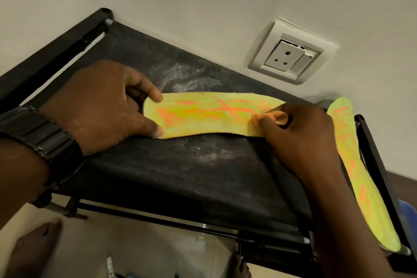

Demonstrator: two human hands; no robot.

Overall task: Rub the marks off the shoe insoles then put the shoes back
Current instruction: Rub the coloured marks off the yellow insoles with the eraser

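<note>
Item under work: a yellow insole (209, 117) lying flat across the dusty black fabric top of a shoe rack (180, 176), its long axis running left to right. Orange marks (216, 109) cover most of its upper face. A second insole (361, 176), equally marked, lies along the rack's right edge, apart from the first.

Handling judgement: the insole looks thin, light and flexible, likely foam. It would slide or buckle under a rubbing stroke unless pinned. Best hold is flat pressure near one end, not a pinch at the edge, which would curl it.

Left hand (101, 106): palm down at the left end of the insole, thumb and forefinger spread and pressed on the two sides of that end, pinning it to the rack. Nothing is enclosed in this hand. A dark watch (45, 140) sits on the wrist.

Right hand (300, 137): fingers (266, 123) curled closed around a small orange-stained wad, apparently a cloth or eraser (274, 116); which one cannot be told. The wad touches the insole toward its right end.

Status: marks remain heavy; cleaning appears at an early stage. No shoes are in view
</note>
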